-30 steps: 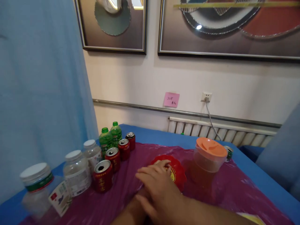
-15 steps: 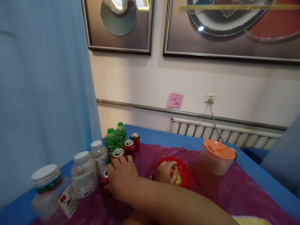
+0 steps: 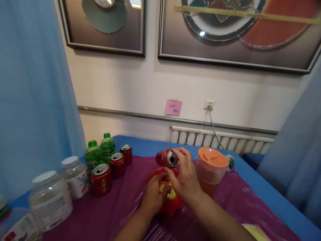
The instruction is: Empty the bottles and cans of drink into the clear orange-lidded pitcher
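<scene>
One red can (image 3: 164, 158) is tipped on its side in the right hand (image 3: 185, 175), out past the middle of the table (image 3: 147, 144) and closer to its far edge. The fingers and thumb are closed around the top end of the can, and its open hole points towards the right edge. It looks to be just over the far rim of a red dish (image 3: 175, 205); I can't tell if the two touch.

The left hand (image 3: 153, 193) is over the dish, with its fingers bent and the thumb close to them. I can't see if it has hold of anything.

Three more red cans (image 3: 101, 182) stand in a row nearer the left edge. On the other side, the jug (image 3: 210, 170) with the orange lid is just beside the right hand.

I think the step now is holding the can up by the dish. The next move calls for a firm grip, and care not to bump the jug.
</scene>
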Available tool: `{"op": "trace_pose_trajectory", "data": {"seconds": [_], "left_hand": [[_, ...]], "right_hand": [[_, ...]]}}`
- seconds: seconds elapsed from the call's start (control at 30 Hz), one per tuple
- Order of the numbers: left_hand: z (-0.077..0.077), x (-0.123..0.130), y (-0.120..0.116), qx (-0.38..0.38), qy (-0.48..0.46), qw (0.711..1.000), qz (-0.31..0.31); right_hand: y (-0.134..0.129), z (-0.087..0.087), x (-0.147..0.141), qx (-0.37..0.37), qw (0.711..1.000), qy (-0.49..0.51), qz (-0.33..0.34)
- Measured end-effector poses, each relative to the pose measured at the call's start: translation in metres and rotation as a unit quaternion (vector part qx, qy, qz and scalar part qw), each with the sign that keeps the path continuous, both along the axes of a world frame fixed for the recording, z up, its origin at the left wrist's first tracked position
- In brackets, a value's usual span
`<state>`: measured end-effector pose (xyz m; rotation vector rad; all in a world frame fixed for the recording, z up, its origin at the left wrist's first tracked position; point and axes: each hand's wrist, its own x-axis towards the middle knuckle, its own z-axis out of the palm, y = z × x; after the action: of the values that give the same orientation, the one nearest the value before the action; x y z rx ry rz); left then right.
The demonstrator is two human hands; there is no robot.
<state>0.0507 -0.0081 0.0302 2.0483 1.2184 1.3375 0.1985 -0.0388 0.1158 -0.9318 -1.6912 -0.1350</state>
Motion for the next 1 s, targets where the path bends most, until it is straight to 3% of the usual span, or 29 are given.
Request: {"op": "trace_pose_trajectory", "data": {"seconds": [0.13, 0.23, 0.4, 0.67, 0.87, 1.0], "left_hand": [[0.004, -0.006, 0.006, -0.012, -0.012, 0.998, 0.066], [0.003, -0.010, 0.007, 0.019, -0.007, 0.998, 0.056], [-0.002, -0.010, 0.004, 0.014, 0.018, 0.999, -0.039], [0.014, -0.003, -0.001, -0.010, 0.031, 0.999, -0.030], [0.008, -0.001, 0.001, 0.018, 0.024, 0.999, 0.045], [0.009, 0.002, 0.001, 0.038, 0.040, 0.997, 0.059]], "right_hand": [[0.009, -0.024, 0.031, -0.044, 0.999, -0.001, -0.003], [0.008, -0.033, 0.033, -0.096, 0.994, 0.014, 0.043], [0.008, -0.029, 0.037, -0.160, 0.978, -0.008, 0.134], [0.013, -0.024, 0.047, -0.189, 0.956, -0.048, 0.217], [0.010, -0.031, 0.033, -0.239, 0.961, -0.004, 0.135], [0.011, -0.039, 0.022, -0.259, 0.961, 0.041, 0.088]]}}
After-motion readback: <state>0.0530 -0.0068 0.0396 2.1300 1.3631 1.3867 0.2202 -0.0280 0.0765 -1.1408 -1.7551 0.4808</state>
